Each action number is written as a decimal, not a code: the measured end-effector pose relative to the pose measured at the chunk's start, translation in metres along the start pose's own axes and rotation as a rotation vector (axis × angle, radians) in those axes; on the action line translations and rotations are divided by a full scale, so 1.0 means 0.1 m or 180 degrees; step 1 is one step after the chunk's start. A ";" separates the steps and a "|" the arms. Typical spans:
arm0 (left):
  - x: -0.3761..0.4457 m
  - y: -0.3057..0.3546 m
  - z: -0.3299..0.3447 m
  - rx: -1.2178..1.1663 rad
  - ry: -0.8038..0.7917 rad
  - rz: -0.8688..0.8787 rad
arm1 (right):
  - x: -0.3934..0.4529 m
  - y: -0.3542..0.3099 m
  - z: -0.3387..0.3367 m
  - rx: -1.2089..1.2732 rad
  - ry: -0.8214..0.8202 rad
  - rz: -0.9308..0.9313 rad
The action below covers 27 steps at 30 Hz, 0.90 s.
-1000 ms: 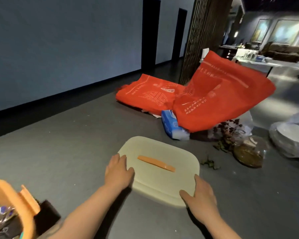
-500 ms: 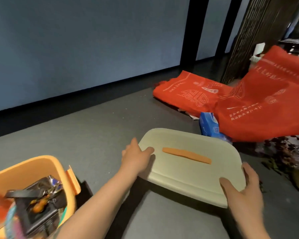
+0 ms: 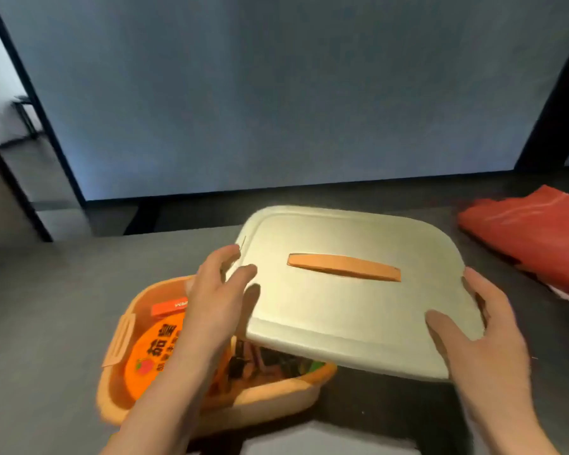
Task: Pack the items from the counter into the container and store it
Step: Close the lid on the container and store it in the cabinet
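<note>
I hold a pale cream lid (image 3: 352, 310) with an orange handle strip (image 3: 344, 267) in the air, over the right part of an orange container (image 3: 211, 399). My left hand (image 3: 214, 297) grips the lid's left edge and my right hand (image 3: 470, 333) grips its right near corner. The container sits on the grey counter (image 3: 46, 323), open, with an orange side latch (image 3: 117, 339). Inside lie an orange round packet with printed characters (image 3: 151, 349), a small red box (image 3: 170, 306) and dark items partly hidden under the lid.
A red bag (image 3: 532, 238) lies on the counter at the far right. A blue-grey wall (image 3: 276, 93) with a dark base stands behind the counter. A doorway opens at the far left (image 3: 4, 93).
The lid has been lifted off the counter and carried left, over the orange container. The view swung left, so the red bags slid to the right edge and the container came to the middle.
</note>
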State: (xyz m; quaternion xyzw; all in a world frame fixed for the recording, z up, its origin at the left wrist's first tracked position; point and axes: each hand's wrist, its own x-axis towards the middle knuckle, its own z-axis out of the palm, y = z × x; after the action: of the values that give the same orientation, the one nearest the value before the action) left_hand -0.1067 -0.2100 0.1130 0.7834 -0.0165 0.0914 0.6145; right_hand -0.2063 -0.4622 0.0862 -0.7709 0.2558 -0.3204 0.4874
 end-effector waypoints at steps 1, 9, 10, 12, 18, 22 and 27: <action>-0.03 -0.10 -0.20 -0.0030 0.0192 -0.0069 | -0.08 -0.04 0.18 0.0068 -0.0224 -0.0043; -0.25 -0.63 -1.06 0.0227 0.0746 -0.0593 | -0.53 -0.13 1.03 -0.0022 -0.1240 -0.0016; -0.27 -0.66 -1.07 0.0221 0.0669 -0.0610 | -0.53 -0.10 1.06 -0.0039 -0.1227 -0.0003; -0.28 -0.72 -1.07 0.0199 0.0515 -0.0622 | -0.54 -0.04 1.09 -0.0082 -0.1180 0.0041; -0.29 -0.88 -1.26 0.0049 0.0199 -0.0644 | -0.52 0.09 1.15 -0.0371 -0.0937 0.0245; -0.21 -0.98 -1.45 -0.0088 0.0194 -0.0546 | -0.46 0.09 1.15 -0.0165 -0.0915 0.0362; -0.21 -1.14 -1.47 0.0209 0.0216 -0.0418 | -0.43 0.05 1.15 -0.0085 -0.1043 0.0285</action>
State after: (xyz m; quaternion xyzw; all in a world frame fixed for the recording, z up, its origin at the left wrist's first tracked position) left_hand -0.1294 -0.0416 0.0336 0.7990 0.0588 0.0780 0.5934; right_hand -0.1494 -0.3664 0.0341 -0.8071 0.2112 -0.1649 0.5260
